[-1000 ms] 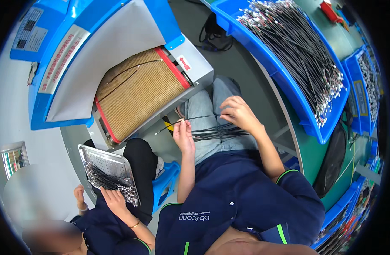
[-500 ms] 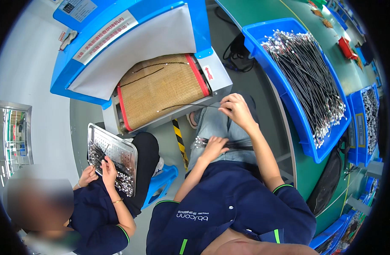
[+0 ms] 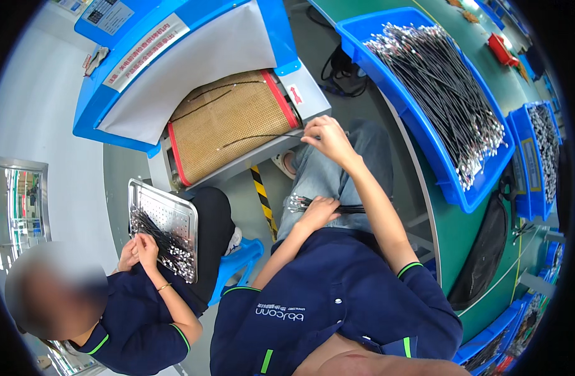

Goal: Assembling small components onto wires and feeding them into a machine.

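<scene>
Pinched at one end by my right hand [image 3: 327, 138] is a thin black cable [image 3: 262, 136], stretched leftward over the near part of the tan mesh conveyor belt [image 3: 237, 150]. Its far end lies over the mesh near the front edge. My left hand [image 3: 319, 214] rests on my lap, closed around a bundle of black cables [image 3: 350, 209]. The bundle's pale connector ends [image 3: 297, 203] stick out to the left of that hand. Further back on the belt lie a few more dark cables [image 3: 228, 86], partly under the white curtain.
The blue machine [image 3: 278, 31] stands over the belt. At left, a co-worker's hands [image 3: 143, 249] work at a perforated metal tray [image 3: 168, 199] of cables. On the green bench [image 3: 438, 244] at right are a large blue bin [image 3: 419, 153] full of cables and a black bag [image 3: 488, 257].
My right hand has moved with the cable toward the conveyor, so more of the cable lies over the mesh. My left hand stays on the bundle. The co-worker's hands have come closer together.
</scene>
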Demonstrator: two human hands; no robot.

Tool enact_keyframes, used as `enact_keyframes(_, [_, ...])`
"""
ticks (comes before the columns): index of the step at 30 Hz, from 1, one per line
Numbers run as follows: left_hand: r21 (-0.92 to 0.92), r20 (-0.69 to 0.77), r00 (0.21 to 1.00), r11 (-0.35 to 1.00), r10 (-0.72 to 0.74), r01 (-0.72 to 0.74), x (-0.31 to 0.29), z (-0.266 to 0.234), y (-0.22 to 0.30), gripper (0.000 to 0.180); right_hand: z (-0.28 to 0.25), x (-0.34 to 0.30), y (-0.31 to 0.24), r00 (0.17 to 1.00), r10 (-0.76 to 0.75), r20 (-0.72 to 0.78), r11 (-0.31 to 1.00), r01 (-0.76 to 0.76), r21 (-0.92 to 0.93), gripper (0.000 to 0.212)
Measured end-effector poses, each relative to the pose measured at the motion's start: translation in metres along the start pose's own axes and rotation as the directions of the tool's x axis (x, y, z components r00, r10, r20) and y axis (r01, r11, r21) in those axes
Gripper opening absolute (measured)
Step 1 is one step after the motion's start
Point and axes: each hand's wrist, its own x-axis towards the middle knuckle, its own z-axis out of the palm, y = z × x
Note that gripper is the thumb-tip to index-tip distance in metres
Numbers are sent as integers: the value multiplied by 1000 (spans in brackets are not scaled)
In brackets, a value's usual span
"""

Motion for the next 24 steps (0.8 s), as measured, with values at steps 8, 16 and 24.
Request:
enact_keyframes(8, [49, 31, 995, 994, 94, -96, -17, 4, 47, 23, -1, -10, -17, 999, 34, -7, 999, -34, 22, 11])
enact_keyframes(16, [80, -14, 993, 990, 119, -117, -27, -50, 12, 22, 57, 113, -36, 998, 42, 38, 999, -42, 14, 14])
enact_keyframes(24, [-11, -111, 992, 998, 65, -66, -11, -91, -101, 20, 140, 244, -4, 998, 20, 52, 994, -14, -104, 16])
